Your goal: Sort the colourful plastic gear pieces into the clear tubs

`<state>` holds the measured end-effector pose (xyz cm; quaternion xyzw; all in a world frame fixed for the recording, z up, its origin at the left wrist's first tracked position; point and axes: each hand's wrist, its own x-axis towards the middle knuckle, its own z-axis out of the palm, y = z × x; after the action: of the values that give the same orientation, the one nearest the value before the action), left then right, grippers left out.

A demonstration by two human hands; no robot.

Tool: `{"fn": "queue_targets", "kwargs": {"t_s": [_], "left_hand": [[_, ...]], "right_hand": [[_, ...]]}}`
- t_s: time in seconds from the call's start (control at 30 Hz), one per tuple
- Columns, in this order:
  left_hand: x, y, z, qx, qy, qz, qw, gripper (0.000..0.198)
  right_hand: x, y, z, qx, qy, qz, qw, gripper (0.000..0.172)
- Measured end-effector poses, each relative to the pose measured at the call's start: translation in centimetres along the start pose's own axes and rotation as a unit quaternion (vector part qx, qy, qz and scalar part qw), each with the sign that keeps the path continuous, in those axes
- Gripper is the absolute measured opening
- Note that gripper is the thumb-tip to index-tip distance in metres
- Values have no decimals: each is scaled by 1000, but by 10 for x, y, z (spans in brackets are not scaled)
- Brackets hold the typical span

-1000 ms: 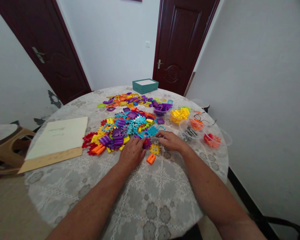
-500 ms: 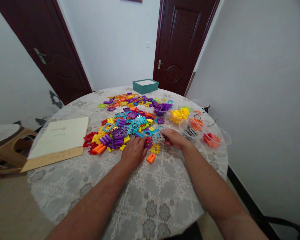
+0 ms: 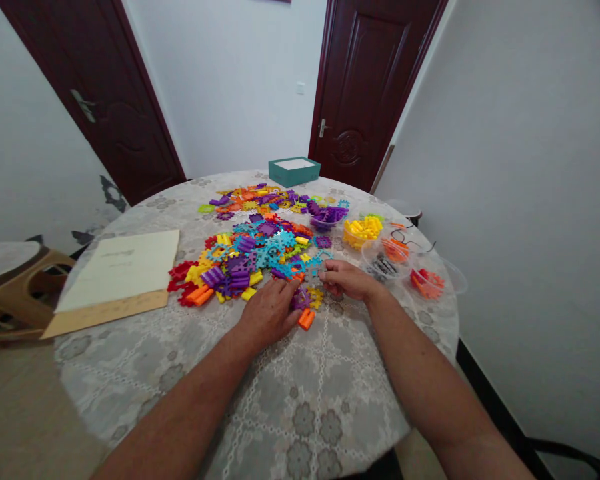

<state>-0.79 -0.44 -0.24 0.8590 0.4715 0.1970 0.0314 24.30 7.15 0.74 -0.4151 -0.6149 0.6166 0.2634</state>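
Note:
A heap of coloured plastic interlocking pieces (image 3: 260, 257) lies in the middle of a round table (image 3: 305, 400). My left hand (image 3: 270, 310) rests palm down at the heap's near edge, fingers curled over a purple piece (image 3: 299, 299), with an orange piece (image 3: 307, 319) and a yellow piece (image 3: 316, 296) beside it. My right hand (image 3: 347, 279) is just to the right, fingers curled on the cloth next to a blue piece (image 3: 317, 260); whatever lies under them is hidden.
A second spread of pieces (image 3: 260, 197) lies farther back. Clear bowls hold purple (image 3: 326, 217), yellow (image 3: 361, 231), orange (image 3: 394, 249), dark (image 3: 380, 267) and red (image 3: 427, 283) parts at the right. A teal box (image 3: 294, 171) stands at the far edge; a paper pad (image 3: 120, 272) lies left.
My left hand has slid slightly toward me and right, over the purple piece. My right hand has drawn back a little and curled its fingers. The view shifted slightly.

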Motion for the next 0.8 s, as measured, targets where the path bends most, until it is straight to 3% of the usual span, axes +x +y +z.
{"fn": "queue_targets", "kwargs": {"t_s": [0.1, 0.2, 0.3, 0.43, 0.63, 0.7, 0.77, 0.8], "left_hand": [[-1, -1, -7, -1, -40, 3, 999, 53], [-2, -1, -13, -9, -67, 2, 998, 40], [0, -1, -15, -34, -43, -13, 998, 33], [6, -4, -12, -161, 46, -84, 982, 39], [13, -11, -7, -394, 31, -187, 899, 29], [14, -12, -6, -470, 28, -219, 855, 27], [15, -11, -7, -517, 43, -250, 818, 24], [16, -11, -8, -530, 57, -266, 803, 22]], "right_hand": [[3, 1, 0, -1, 19, -30, 999, 32], [7, 2, 1, 37, 89, -66, 993, 33], [9, 2, 2, 86, 123, -79, 986, 36], [8, 0, 17, 51, 29, -68, 996, 34], [8, -3, 50, -3, -88, -74, 993, 38], [11, -1, 49, -52, -42, -95, 993, 34], [16, 6, 39, -154, 102, -146, 972, 27], [19, 10, 32, -219, 187, -175, 942, 23]]}}
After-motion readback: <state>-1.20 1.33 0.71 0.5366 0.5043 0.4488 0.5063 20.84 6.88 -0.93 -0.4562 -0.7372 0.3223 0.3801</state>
